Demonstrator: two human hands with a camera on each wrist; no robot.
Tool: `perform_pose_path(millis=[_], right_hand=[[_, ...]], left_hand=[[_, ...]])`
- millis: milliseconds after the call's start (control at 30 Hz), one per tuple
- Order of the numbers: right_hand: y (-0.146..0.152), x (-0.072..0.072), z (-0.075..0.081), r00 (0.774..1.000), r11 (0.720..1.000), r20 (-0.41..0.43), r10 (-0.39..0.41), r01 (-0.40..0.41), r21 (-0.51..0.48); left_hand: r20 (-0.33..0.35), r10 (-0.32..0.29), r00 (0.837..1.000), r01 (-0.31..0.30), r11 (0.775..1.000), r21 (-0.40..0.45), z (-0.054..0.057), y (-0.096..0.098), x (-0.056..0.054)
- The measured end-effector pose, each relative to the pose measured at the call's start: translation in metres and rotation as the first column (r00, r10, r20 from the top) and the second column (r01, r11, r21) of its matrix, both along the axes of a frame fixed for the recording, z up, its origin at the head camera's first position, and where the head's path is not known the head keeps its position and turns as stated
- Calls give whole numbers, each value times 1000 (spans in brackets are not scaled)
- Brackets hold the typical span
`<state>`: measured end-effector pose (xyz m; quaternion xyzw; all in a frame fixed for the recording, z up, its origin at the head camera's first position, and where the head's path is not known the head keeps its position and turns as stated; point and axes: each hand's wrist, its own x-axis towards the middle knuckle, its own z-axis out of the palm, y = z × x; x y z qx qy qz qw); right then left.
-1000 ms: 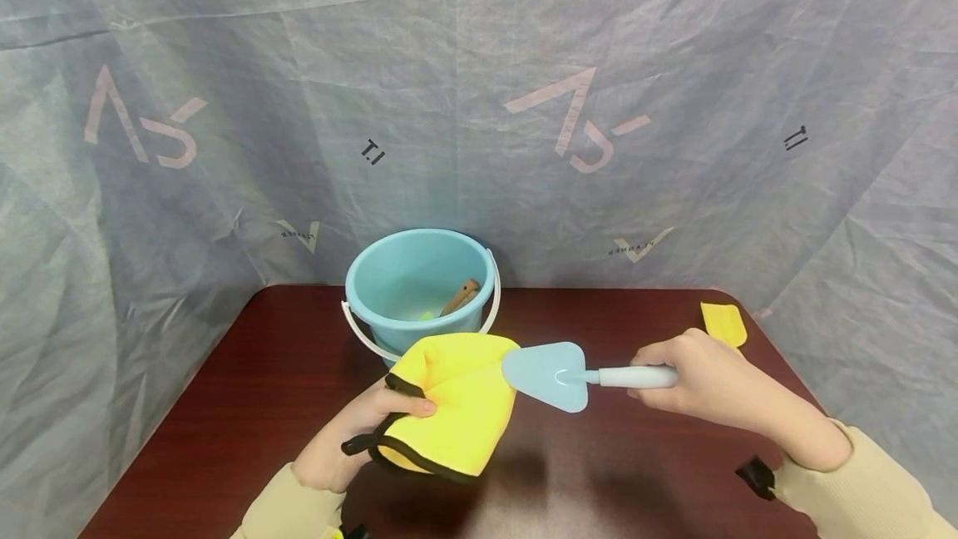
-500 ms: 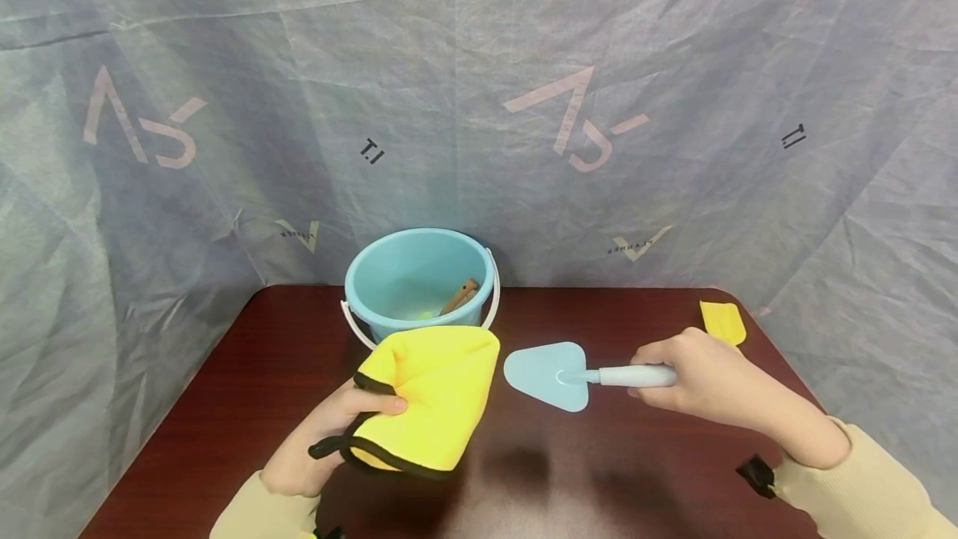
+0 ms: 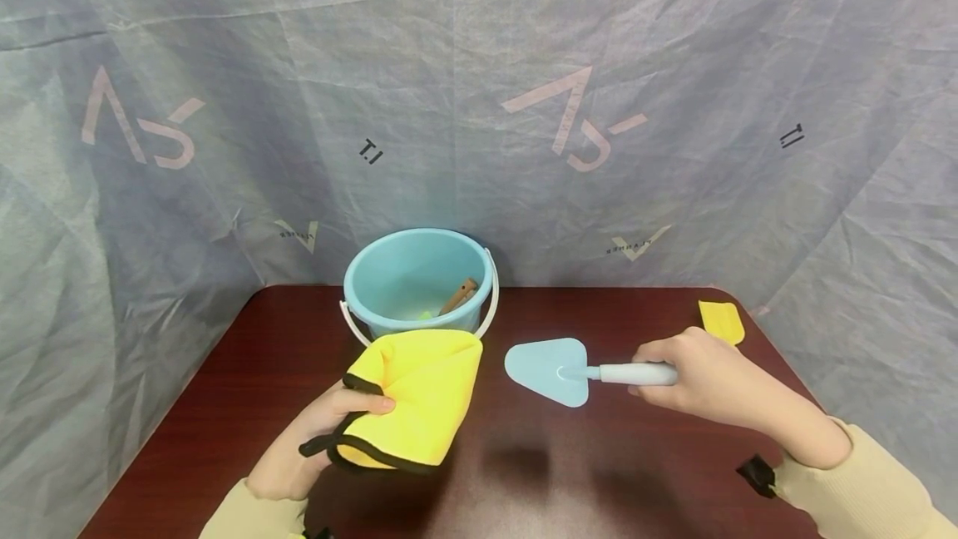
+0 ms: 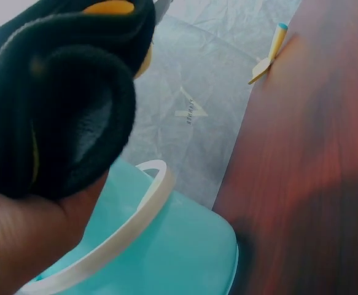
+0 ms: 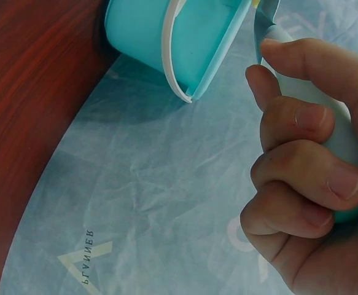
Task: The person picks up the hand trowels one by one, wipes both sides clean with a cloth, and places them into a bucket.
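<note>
My left hand (image 3: 329,412) holds a folded yellow cloth (image 3: 419,398) with black edging and a small black loop, thumb on top. In the left wrist view the cloth's dark edge (image 4: 99,117) hides most of the fingers. My right hand (image 3: 692,381) grips the pale handle of a light blue trowel (image 3: 550,368), whose blade points left towards the cloth, with a gap between them. Curled fingers (image 5: 295,166) wrap that handle in the right wrist view. Behind the cloth stands a light blue bucket (image 3: 397,325) with a white carrying handle.
Inside the bucket lean a brown wooden handle (image 3: 458,296) and something lime green. A small yellow shovel (image 3: 722,321) lies at the back right corner of the dark red table (image 3: 591,306). Grey printed sheeting (image 3: 449,106) hangs behind the table.
My left hand has carried the cloth left, away from the trowel blade it overlapped before. The right hand and trowel have hardly moved.
</note>
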<state>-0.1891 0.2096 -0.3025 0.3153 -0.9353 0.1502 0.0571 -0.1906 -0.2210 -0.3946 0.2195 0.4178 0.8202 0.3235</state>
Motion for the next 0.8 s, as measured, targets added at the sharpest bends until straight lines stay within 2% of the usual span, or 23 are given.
perform_pose_path(millis=[167,467,567,800], right_hand=[[0,0,2,1000,1000,20,3,-3,-9],[0,0,2,1000,1000,17,11,-11,-21],[-1,1,2,1000,1000,11,8,-7,-29],[-4,2,2,1000,1000,-13,-1,1,-32]], left_hand=[[10,5,1000,-5,999,-42,-4,1,-4],[47,-69,997,70,997,-38,-19,8,-16],[59,-95,994,98,994,-44,-22,13,-19],[86,-92,992,102,987,-122,-30,34,-23]])
